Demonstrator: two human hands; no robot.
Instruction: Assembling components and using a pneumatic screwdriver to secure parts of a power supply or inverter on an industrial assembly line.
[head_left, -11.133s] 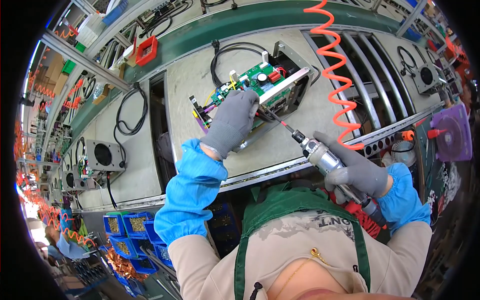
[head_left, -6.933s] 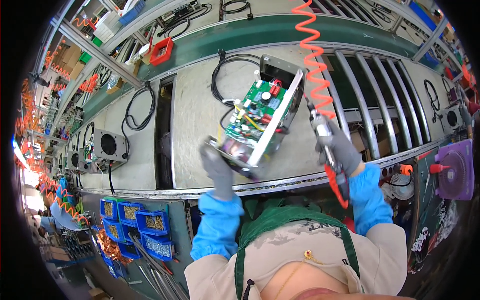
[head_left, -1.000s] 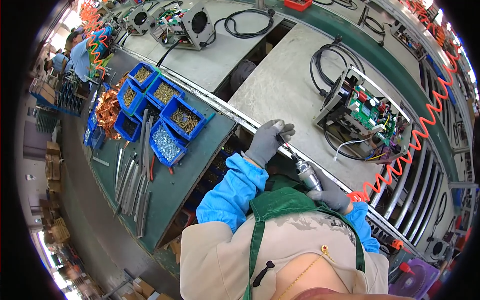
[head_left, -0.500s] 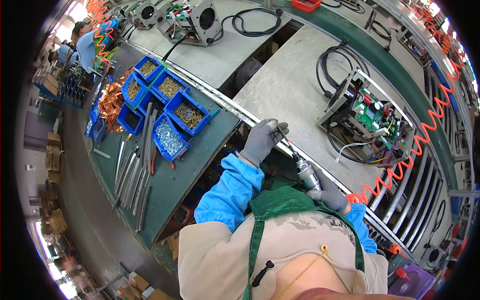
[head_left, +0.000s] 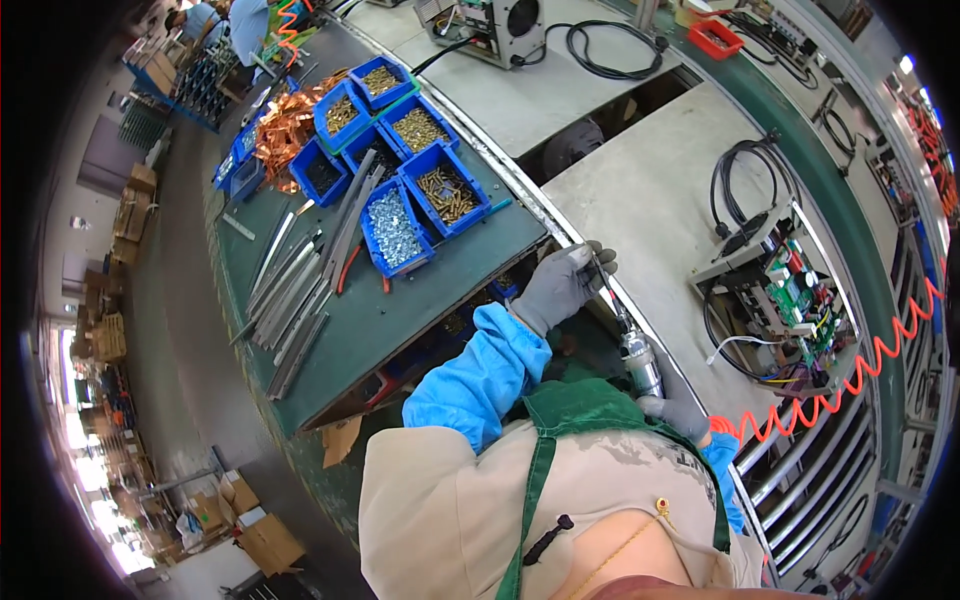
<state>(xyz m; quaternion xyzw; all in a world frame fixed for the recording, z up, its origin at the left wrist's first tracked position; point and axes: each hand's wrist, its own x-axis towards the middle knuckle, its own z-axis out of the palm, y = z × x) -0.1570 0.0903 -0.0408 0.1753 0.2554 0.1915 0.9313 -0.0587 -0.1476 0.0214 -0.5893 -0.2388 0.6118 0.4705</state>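
My gloved right hand (head_left: 678, 412) is wrapped around the rear of a silver air screwdriver (head_left: 640, 362), whose bit points up and away toward my left hand. My gloved left hand (head_left: 562, 288) is closed, its thumb and fingers pinched around the tip of that bit. Whatever small piece may sit between those fingers is hidden. Both hands are over the metal edge of the bench, in front of my green apron (head_left: 580, 408). To the right, an open metal-framed unit (head_left: 790, 290) with a green circuit board and loose wires lies on the grey bench top.
Blue bins (head_left: 442, 192) of screws and small metal parts stand on the green table (head_left: 400, 330) at left. Grey metal strips (head_left: 290, 290) and copper-coloured pieces (head_left: 290, 130) lie there too. A red coiled air hose (head_left: 850, 385) runs at right, above metal rollers (head_left: 810, 455).
The whole view has swung, so the bins, bench and unit sit further right in the picture. My hands keep nearly the same hold, left fingers at the bit and right on the screwdriver.
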